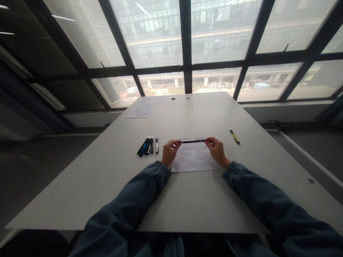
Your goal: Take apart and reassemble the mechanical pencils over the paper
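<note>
A black pen (193, 141) is held level between both hands, just above a white sheet of paper (194, 159) on the grey table (187, 200). My left hand (169, 151) pinches the pen's left end. My right hand (217, 150) pinches its right end. Both arms wear dark blue sleeves and reach in from the near edge of the table.
Several pens (148, 146) lie side by side to the left of my left hand. A yellow and black pen (234, 136) lies alone to the right. Another sheet of paper (142, 109) sits at the far left of the table. Large windows stand behind the table.
</note>
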Tool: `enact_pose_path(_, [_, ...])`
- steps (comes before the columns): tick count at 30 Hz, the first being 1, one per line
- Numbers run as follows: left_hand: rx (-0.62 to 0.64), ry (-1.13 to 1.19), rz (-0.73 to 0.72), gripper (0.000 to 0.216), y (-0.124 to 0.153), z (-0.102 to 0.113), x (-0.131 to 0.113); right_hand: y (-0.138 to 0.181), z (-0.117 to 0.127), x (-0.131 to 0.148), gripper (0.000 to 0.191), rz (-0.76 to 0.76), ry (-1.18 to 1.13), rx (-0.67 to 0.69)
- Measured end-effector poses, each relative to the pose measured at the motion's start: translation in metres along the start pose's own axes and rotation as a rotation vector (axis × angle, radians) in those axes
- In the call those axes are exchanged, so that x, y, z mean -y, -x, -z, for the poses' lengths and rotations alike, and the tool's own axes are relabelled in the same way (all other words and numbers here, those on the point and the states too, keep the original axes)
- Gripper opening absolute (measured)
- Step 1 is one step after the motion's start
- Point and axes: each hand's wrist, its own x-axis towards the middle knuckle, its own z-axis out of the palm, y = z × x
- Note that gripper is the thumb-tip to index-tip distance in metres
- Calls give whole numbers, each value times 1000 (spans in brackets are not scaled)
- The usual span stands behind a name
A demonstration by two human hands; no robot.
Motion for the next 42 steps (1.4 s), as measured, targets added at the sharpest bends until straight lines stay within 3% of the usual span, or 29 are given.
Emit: enact_pose_path(42, [-6,-1,22,23,0,0,0,0,-1,-2,21,4,-44,7])
